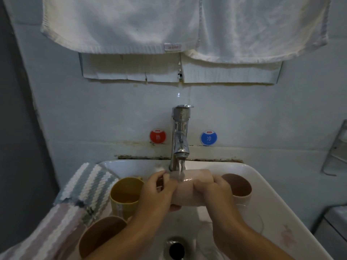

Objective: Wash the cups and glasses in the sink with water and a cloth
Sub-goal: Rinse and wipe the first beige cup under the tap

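I hold a pale pink cup (187, 188) on its side under the running tap (180, 139). Water falls onto the cup's wall. My left hand (159, 192) grips its left end, fingers curled over the rim. My right hand (214, 192) grips its right end. A yellow mug (124, 196) stands at the sink's left. A brown cup (99, 235) stands in front of the mug. Another pinkish-brown cup (238, 186) stands at the right, behind my right hand. A striped cloth (78, 196) lies over the sink's left rim.
The white sink (272, 199) has a dark drain (176, 250) at the front middle. Two white towels (131, 25) hang above on the tiled wall. Red hot (158, 136) and blue cold (208, 137) stickers flank the tap. A metal rack (336, 147) is at the right.
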Tool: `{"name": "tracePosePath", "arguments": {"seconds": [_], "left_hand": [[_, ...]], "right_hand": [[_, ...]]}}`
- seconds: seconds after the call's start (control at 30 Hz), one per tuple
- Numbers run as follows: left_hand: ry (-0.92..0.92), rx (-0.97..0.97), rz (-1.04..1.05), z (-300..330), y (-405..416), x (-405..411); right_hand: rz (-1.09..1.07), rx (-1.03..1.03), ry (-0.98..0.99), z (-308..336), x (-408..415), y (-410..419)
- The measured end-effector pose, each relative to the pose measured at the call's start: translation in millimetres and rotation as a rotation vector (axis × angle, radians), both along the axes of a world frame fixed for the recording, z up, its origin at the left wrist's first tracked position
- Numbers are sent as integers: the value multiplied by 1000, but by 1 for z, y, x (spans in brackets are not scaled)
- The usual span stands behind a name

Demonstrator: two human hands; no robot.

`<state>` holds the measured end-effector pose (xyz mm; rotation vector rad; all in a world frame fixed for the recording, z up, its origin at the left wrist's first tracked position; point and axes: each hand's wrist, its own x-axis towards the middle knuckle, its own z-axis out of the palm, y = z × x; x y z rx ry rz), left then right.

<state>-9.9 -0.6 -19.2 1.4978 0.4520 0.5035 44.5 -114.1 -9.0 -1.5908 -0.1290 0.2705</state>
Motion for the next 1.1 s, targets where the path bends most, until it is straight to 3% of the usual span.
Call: {"name": "tracePosePath", "arguments": {"seconds": [0.5, 1.1], "left_hand": [[11, 143, 26, 1, 0, -3], [48, 113, 54, 0, -3, -4]], "right_hand": [[63, 29, -64, 2, -9, 1], [26, 40, -61, 1, -8, 4]]}}
